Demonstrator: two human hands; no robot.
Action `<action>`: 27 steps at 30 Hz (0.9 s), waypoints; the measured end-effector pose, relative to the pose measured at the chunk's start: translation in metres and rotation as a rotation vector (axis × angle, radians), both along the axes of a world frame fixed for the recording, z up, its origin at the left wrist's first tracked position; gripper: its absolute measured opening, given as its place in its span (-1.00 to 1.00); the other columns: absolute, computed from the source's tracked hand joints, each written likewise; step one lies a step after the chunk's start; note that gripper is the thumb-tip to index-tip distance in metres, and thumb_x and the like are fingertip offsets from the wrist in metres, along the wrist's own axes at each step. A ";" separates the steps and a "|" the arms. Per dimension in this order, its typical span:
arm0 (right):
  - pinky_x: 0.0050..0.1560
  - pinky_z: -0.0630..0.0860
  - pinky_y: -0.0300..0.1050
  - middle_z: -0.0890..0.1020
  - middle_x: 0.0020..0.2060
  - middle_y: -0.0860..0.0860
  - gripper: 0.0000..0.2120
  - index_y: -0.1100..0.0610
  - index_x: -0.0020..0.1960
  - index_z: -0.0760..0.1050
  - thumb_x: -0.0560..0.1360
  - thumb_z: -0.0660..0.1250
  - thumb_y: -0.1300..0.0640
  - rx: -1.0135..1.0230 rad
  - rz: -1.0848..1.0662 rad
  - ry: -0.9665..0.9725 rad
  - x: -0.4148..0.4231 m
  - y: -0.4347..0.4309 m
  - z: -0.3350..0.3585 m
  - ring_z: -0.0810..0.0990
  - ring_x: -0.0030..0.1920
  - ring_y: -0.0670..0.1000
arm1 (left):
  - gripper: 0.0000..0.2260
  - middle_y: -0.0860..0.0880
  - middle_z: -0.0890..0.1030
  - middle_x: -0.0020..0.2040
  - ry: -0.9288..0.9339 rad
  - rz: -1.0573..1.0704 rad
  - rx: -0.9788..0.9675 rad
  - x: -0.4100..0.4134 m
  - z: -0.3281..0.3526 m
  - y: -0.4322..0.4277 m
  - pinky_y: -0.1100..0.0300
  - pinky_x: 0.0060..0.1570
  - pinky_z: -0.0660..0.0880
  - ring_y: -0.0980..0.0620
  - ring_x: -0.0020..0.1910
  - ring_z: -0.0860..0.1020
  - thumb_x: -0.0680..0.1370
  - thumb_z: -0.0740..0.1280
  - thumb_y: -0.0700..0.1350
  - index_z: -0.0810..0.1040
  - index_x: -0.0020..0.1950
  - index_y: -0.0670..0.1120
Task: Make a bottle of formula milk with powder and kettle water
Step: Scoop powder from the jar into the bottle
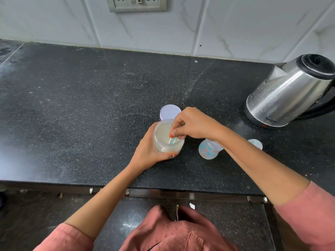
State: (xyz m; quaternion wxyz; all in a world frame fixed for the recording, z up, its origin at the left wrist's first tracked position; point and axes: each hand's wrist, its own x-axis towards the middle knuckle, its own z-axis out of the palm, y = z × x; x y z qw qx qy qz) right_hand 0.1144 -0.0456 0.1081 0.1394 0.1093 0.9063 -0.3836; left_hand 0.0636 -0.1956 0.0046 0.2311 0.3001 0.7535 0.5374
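Note:
My left hand [148, 149] grips a clear jar of pale formula powder [165, 140] standing on the black counter [81, 109]. Over the jar's open mouth, my right hand [192, 124] pinches the handle of a small pale scoop [173, 140] that dips into the powder. A clear baby bottle with blue and orange prints [208, 149] stands open to the right of the jar, partly behind my right wrist. The steel kettle [288, 91] sits at the far right with its lid shut.
The jar's white lid [169, 111] lies flat just behind the jar. A small round pale cap [255, 143] rests right of the bottle. A wall socket [136, 4] is set in the tiled wall behind. The counter's front edge runs below my forearms.

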 end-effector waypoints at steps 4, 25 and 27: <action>-0.29 0.48 -0.43 0.60 -0.42 -0.01 -0.95 0.18 -0.19 0.61 0.39 0.44 0.20 -0.132 -0.176 -0.009 0.002 0.005 -0.004 0.54 -0.50 -0.25 | -0.29 0.37 0.46 0.12 0.009 0.002 0.006 0.000 -0.002 0.000 0.41 0.07 0.37 0.35 0.13 0.43 0.10 0.49 0.13 0.26 0.18 0.35; -0.30 0.58 -0.36 0.62 -0.27 0.08 -0.92 0.30 -0.10 0.56 0.41 0.37 0.33 -0.574 -0.591 -0.053 0.012 0.034 -0.003 0.62 -0.27 -0.06 | -0.15 0.33 0.34 0.25 0.034 -0.018 0.128 0.005 0.000 -0.003 0.56 0.13 0.22 0.47 0.22 0.30 0.11 0.51 0.11 0.16 0.30 0.17; -0.27 0.59 -0.34 0.63 -0.24 0.10 -0.94 0.29 -0.12 0.57 0.41 0.37 0.33 -0.562 -0.574 -0.062 0.010 0.037 -0.004 0.62 -0.24 -0.06 | -0.13 0.21 0.34 0.32 0.055 0.058 0.087 0.007 -0.005 -0.006 0.44 0.26 0.22 0.33 0.31 0.30 0.11 0.51 0.16 0.15 0.32 0.22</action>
